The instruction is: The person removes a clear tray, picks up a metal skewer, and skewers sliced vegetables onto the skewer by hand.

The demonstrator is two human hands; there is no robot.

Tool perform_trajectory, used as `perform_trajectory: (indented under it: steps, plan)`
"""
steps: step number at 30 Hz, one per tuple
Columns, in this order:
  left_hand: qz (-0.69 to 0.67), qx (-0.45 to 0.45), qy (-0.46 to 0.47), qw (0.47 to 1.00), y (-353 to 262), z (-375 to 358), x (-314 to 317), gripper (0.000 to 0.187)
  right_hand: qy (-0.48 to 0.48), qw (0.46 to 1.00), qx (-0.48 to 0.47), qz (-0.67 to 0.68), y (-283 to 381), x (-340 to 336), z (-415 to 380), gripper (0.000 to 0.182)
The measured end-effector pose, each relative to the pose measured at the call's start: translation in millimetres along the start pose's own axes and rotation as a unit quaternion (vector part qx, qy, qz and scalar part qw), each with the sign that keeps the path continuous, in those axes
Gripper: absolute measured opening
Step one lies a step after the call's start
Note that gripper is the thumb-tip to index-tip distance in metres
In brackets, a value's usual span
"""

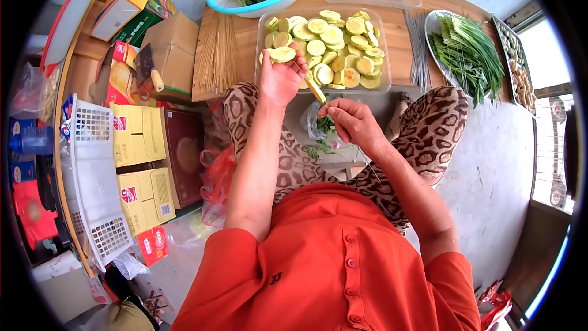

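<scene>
My left hand (284, 79) is turned palm up, its fingers curled around a few zucchini slices (282, 54). My right hand (352, 122) pinches a thin skewer (375, 171), whose lower end trails below the fist. One slice, seen edge-on (315, 90), sits between the two hands at the skewer's upper end. Just beyond both hands, a clear plastic tub (384, 76) holds many round, pale green zucchini slices. Whether more slices are on the skewer is hidden by my fingers.
On the wooden table (395, 37) lie bamboo skewers (217, 49) and metal skewers (418, 49). A blue-rimmed bowl (214, 1) of greens, a plate of chives (468, 49) and a tray (517, 61) stand around. Cardboard boxes (144, 193) and a white basket (92, 171) are left.
</scene>
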State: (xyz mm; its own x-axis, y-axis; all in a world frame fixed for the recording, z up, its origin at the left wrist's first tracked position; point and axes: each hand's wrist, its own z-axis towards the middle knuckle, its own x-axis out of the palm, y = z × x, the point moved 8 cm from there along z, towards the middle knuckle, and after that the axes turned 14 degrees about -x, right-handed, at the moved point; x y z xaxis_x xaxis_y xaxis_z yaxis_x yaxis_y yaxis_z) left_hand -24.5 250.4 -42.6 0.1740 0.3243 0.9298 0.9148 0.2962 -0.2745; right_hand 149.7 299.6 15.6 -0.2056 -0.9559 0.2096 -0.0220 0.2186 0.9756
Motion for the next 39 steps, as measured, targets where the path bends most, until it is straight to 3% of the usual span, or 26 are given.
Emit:
perform_trajectory:
  steps: [39]
  plan:
    - [-0.042,0.036,0.032,0.998,8.7,1.0,15.1,0.049,-0.026,0.997,0.039,0.065,-11.8,4.6,-7.1,0.027]
